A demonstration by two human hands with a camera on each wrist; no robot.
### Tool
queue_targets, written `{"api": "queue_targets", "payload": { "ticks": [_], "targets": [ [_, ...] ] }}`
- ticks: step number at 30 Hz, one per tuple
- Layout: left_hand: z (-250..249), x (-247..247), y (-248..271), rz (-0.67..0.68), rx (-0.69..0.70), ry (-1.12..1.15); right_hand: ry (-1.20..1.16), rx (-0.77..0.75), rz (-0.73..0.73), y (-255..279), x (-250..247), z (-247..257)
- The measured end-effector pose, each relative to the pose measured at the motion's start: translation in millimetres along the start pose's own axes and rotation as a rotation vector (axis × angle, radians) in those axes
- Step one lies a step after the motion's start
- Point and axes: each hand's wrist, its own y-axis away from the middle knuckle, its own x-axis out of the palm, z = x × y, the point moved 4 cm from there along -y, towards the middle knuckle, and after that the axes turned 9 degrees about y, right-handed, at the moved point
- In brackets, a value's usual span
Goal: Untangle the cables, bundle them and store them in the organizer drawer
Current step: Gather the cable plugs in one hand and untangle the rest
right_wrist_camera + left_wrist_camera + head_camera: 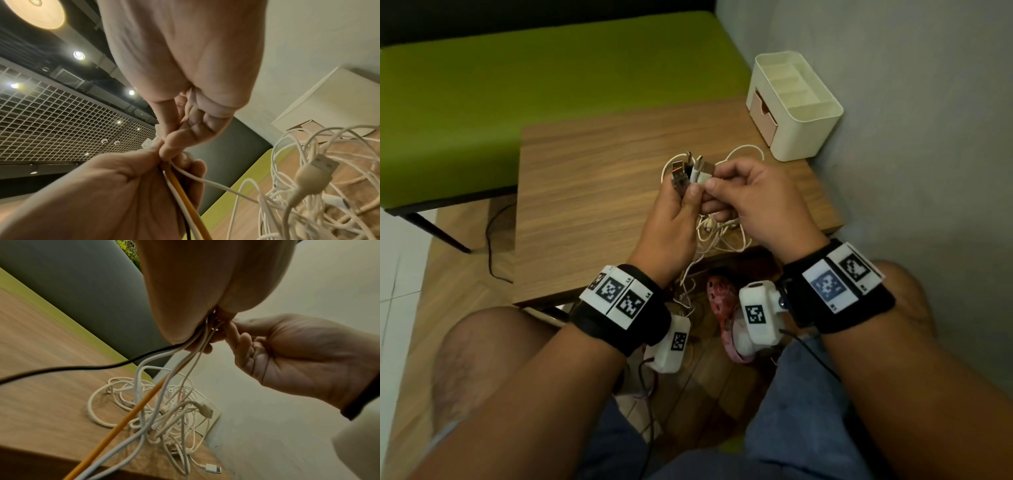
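Plug ends of the white, black and orange cables stand clamped in the fisted left hand — the right hand just beside pinches one white plug; cords hang below.

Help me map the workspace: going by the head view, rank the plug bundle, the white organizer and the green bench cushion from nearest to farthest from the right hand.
1. Plug bundle: at the right hand's fingers, held with the left hand.
2. White organizer: on the table's far right corner.
3. Green bench cushion: beyond the table, far left.
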Motion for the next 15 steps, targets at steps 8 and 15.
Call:
{"api": "queue_targets", "payload": {
  "ticks": [8, 15],
  "targets": [
    [-9.7, -3.2, 1.1, -0.058, -0.074, 0.07, 0.05, -0.047, -0.009, 8.2, -3.4, 1.2],
    [-12.0, -22.6, 3.3, -0.146, -0.091, 0.14, 0.194, 0.107, 0.243, 10.5, 13.7, -37.1]
  ]
}}
